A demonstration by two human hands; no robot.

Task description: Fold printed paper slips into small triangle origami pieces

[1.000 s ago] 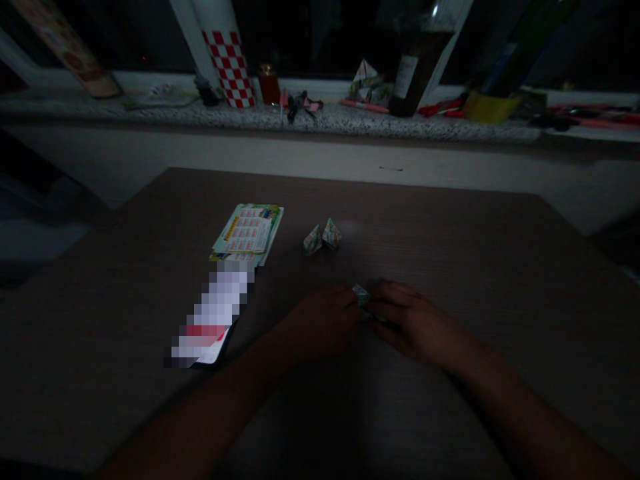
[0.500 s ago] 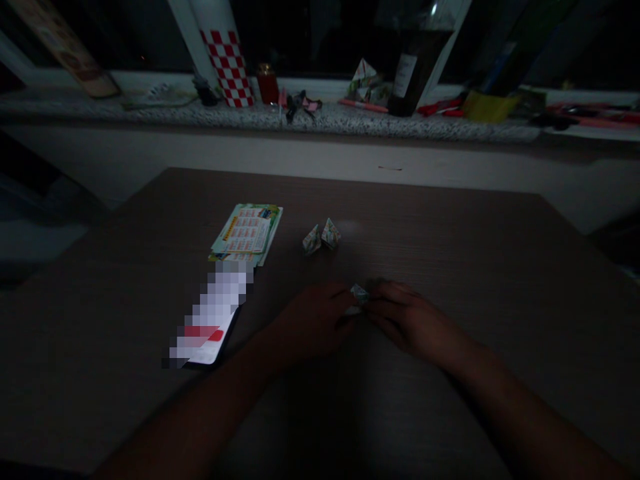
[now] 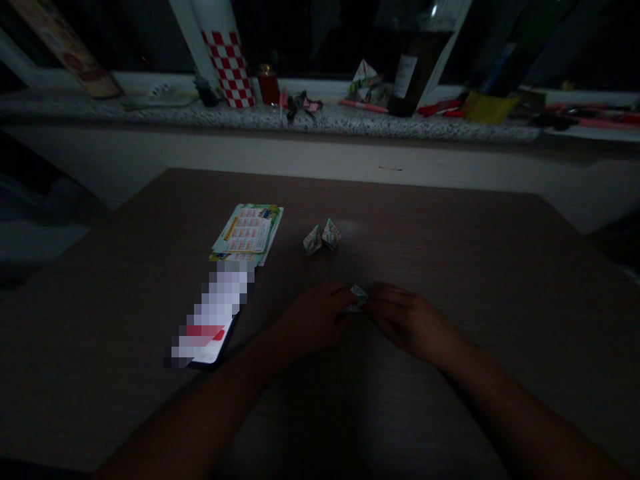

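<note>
Between my hands, low over the brown table (image 3: 450,233), is a small piece of folded printed paper (image 3: 358,293). My left hand (image 3: 323,317) grips its left side, fingers curled in. From the right, my right hand (image 3: 400,310) has its fingers closed together against the paper's other edge. Much of the paper is hidden by the fingers, and the light is dim. Just beyond stand two small folded paper pieces (image 3: 331,235) with pointed tops, side by side.
Left of my hands lies a lit phone (image 3: 213,320), its screen blurred out. A stack of printed calendar cards (image 3: 247,230) touches its far end. Along the granite windowsill (image 3: 330,123) stand a checkered red-and-white tube (image 3: 229,67), a dark bottle (image 3: 407,80) and a red jar (image 3: 268,87).
The fingers of my right hand have shifted slightly at the paper, and a little less of its pale lower part shows. Both hands stay in the same place.
</note>
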